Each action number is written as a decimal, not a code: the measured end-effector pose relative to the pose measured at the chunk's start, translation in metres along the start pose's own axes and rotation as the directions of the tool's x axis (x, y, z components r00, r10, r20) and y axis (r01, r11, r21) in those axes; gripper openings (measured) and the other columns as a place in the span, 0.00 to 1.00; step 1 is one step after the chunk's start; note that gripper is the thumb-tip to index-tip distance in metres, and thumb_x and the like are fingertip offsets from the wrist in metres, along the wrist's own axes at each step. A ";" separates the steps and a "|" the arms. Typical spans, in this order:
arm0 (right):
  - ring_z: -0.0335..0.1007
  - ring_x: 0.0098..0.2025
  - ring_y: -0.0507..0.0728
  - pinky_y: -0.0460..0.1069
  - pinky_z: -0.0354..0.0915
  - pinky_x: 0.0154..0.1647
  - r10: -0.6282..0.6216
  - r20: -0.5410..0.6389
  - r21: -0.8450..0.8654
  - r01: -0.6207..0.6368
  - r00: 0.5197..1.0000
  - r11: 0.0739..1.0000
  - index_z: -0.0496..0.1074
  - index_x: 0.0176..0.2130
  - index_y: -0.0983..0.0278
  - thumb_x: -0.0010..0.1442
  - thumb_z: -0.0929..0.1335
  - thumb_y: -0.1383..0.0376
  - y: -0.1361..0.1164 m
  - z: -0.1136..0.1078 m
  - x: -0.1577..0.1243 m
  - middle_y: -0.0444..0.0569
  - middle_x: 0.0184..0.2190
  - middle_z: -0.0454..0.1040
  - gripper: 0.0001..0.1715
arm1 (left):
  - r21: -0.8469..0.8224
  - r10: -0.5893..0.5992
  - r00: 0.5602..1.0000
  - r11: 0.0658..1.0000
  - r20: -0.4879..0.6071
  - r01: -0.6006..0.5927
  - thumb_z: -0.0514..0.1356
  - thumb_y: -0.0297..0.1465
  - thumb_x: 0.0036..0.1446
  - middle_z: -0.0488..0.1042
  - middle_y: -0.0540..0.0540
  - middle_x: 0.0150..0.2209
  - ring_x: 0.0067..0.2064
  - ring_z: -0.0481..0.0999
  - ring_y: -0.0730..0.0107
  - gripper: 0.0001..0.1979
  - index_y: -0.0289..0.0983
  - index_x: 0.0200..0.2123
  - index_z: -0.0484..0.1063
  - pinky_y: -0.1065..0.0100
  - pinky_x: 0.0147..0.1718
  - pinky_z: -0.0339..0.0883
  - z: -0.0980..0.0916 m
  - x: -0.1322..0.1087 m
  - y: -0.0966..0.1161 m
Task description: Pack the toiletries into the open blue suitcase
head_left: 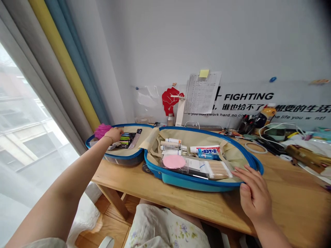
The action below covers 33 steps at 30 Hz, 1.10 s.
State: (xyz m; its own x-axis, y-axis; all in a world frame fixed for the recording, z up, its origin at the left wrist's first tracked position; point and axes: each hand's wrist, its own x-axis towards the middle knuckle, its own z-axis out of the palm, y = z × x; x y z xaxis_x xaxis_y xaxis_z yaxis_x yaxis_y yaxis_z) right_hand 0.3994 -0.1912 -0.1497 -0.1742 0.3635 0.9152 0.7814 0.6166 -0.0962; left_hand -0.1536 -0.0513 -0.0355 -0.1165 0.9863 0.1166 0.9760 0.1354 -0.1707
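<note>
A small blue suitcase lies unfolded in two halves on the wooden table. In its left half my left hand rests with bent fingers against a magenta mesh bath puff, seemingly gripping it; some fingers are hidden. Beside that hand are dark, flat packs. My right hand touches the near right rim of the other half, fingers stretched out. That half holds a pink round puff, cotton swabs, a toothpaste tube, a blue tube and several small bottles.
On the wooden table, a tape roll, an orange-capped bottle, cables and a gold pouch crowd the right. A white lamp stands behind the suitcase. Curtains and a window are at left.
</note>
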 end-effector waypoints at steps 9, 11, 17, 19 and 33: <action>0.66 0.58 0.64 0.63 0.61 0.58 0.004 0.005 -0.032 -0.004 1.000 0.999 0.71 0.47 0.62 0.64 0.58 0.66 0.000 -0.001 -0.001 0.54 0.45 0.75 0.17 | 0.141 0.118 0.963 0.978 0.243 -0.155 0.59 0.37 0.63 0.71 0.42 0.51 0.49 0.73 0.62 0.16 0.35 0.51 0.69 0.54 0.47 0.71 0.034 0.034 -0.008; 0.66 0.58 0.64 0.63 0.60 0.59 0.011 0.009 -0.031 -0.010 1.000 0.999 0.71 0.47 0.61 0.64 0.58 0.66 -0.001 -0.001 -0.002 0.54 0.45 0.75 0.17 | 0.157 0.111 0.961 0.975 0.254 -0.155 0.59 0.37 0.63 0.71 0.42 0.50 0.48 0.74 0.62 0.16 0.35 0.51 0.69 0.55 0.46 0.71 0.033 0.036 -0.005; 0.65 0.58 0.64 0.62 0.60 0.58 0.010 0.002 -0.018 -0.010 1.000 1.000 0.72 0.47 0.62 0.64 0.58 0.67 -0.001 -0.001 -0.002 0.54 0.45 0.75 0.17 | 0.138 0.085 0.989 0.985 0.122 -0.102 0.53 0.33 0.65 0.77 0.39 0.44 0.45 0.77 0.58 0.12 0.35 0.45 0.73 0.60 0.43 0.70 0.014 0.022 0.000; 0.65 0.58 0.63 0.62 0.60 0.58 0.010 0.001 -0.013 -0.010 1.000 1.000 0.72 0.47 0.62 0.64 0.58 0.67 0.000 -0.001 -0.002 0.54 0.45 0.75 0.17 | 0.116 0.069 0.998 0.991 0.015 -0.070 0.46 0.32 0.66 0.78 0.36 0.42 0.43 0.78 0.55 0.17 0.33 0.48 0.71 0.62 0.39 0.69 0.000 0.015 0.006; 0.66 0.57 0.63 0.63 0.61 0.58 0.021 -0.009 -0.002 -0.021 1.000 1.000 0.72 0.47 0.60 0.64 0.59 0.66 -0.003 -0.001 0.000 0.53 0.45 0.76 0.16 | -0.060 0.838 0.544 0.541 -0.051 -0.839 0.53 0.35 0.64 0.79 0.47 0.42 0.44 0.75 0.67 0.12 0.41 0.45 0.74 0.71 0.44 0.63 -0.045 -0.031 0.208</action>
State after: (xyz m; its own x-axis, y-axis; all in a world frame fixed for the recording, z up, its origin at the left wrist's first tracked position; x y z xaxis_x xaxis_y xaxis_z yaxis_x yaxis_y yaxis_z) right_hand 0.3975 -0.1939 -0.1485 -0.1522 0.3701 0.9164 0.7860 0.6075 -0.1148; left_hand 0.0615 -0.0574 -0.0310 0.7637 0.6449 -0.0297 0.6365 -0.7599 -0.1318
